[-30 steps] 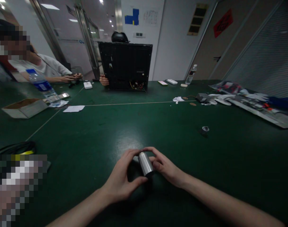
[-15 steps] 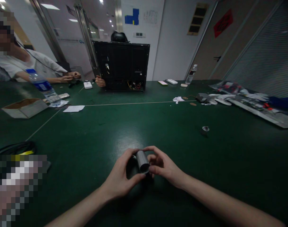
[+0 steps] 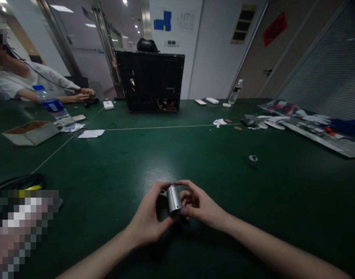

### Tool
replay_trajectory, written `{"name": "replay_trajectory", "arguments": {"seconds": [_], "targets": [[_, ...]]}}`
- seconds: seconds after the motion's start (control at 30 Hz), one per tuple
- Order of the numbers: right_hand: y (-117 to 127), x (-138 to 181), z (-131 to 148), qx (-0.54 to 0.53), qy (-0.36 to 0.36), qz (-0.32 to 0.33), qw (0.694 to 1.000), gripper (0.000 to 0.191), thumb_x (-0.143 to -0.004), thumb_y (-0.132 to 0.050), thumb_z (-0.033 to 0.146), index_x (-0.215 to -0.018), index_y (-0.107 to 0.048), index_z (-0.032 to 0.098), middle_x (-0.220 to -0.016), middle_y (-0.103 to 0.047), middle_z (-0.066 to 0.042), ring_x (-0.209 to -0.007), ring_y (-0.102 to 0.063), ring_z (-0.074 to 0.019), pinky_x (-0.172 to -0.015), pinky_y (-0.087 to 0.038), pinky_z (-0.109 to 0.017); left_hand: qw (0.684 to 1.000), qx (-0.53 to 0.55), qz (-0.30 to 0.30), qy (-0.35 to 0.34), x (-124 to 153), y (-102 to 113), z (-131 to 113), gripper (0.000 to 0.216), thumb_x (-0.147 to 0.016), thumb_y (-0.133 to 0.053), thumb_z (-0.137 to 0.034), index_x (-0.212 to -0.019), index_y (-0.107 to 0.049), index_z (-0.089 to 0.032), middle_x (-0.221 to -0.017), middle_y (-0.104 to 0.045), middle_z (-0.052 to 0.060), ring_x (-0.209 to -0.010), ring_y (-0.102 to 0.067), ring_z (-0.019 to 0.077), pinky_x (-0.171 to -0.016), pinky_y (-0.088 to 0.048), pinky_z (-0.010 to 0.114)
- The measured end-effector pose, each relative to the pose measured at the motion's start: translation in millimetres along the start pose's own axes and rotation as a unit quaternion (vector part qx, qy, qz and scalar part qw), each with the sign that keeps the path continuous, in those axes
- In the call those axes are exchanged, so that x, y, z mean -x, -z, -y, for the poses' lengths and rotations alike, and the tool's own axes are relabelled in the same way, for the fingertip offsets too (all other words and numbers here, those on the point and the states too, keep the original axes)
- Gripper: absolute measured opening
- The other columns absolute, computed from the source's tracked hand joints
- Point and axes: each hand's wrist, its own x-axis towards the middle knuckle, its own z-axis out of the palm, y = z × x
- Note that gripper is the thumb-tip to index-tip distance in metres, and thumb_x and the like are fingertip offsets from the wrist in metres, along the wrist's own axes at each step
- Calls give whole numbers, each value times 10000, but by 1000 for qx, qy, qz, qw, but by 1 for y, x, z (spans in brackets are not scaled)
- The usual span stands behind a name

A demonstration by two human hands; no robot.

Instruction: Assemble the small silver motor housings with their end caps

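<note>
Between my two hands is a silvery metal cylinder (image 3: 174, 199), perhaps a motor housing, tilted with its near end toward me and a small hole near that end. My left hand (image 3: 148, 215) grips it from the left, forefinger at the far end and thumb at the near end. On the other side, my right hand (image 3: 200, 203) has its forefinger at the far end and its thumb on the near right edge; its remaining fingers are curled. Farther right on the green table (image 3: 136, 155) lies a small round part (image 3: 253, 158) with a pale face.
A black panel-like device (image 3: 154, 81) stands at the back. On the left are a water bottle (image 3: 53, 108), an open box (image 3: 32, 133) and coiled black cable (image 3: 20, 181). A tray of parts (image 3: 319, 135) lies right. Another person (image 3: 43, 81) sits at far left.
The cylinder has turned in my hands: its dark open end faced me before, and now its shiny side shows more. The hand holding the panel's left edge has gone from there.
</note>
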Motion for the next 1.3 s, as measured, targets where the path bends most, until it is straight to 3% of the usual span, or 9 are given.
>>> {"name": "replay_trajectory", "arguments": {"seconds": [0.27, 0.6, 1.07, 1.3], "targets": [[0, 0, 2, 27, -6, 16, 999, 661, -655, -811, 251, -1216, -460, 243, -901, -584, 6, -743, -567, -118, -630, -438, -243, 998, -26, -30, -39, 3, -1, 3, 493, -741, -664, -169, -1173, -431, -212, -1115, -561, 89, -1018, -565, 269, -872, -477, 414], [-3, 2, 4, 64, 1, -1, 998, 621, -674, -798, 299, -1185, -452, 227, -889, -560, 4, -699, -544, -115, -628, -439, -265, 998, -33, -17, -42, 1, -4, 2, 474, -743, -647, -152, -1166, -440, -202, -1119, -555, 93, -1010, -566, 260, -872, -482, 399], [-2, 2, 2, 74, -7, 1, 997, 651, -662, -810, 314, -1205, -460, 232, -915, -559, -4, -704, -544, -112, -622, -442, -257, 998, -41, -4, -39, 2, -3, 1, 551, -708, -623, -90, -1194, -404, -226, -1186, -478, 108, -1093, -513, 297, -938, -463, 472], [3, 2, 0, 85, 0, 17, 996, 644, -672, -806, 291, -1224, -483, 215, -936, -581, -18, -714, -560, -109, -622, -445, -242, 998, -38, -18, -55, 3, -6, 3, 588, -677, -630, -60, -1204, -426, -222, -1184, -467, 98, -1081, -522, 281, -928, -480, 429]]}}
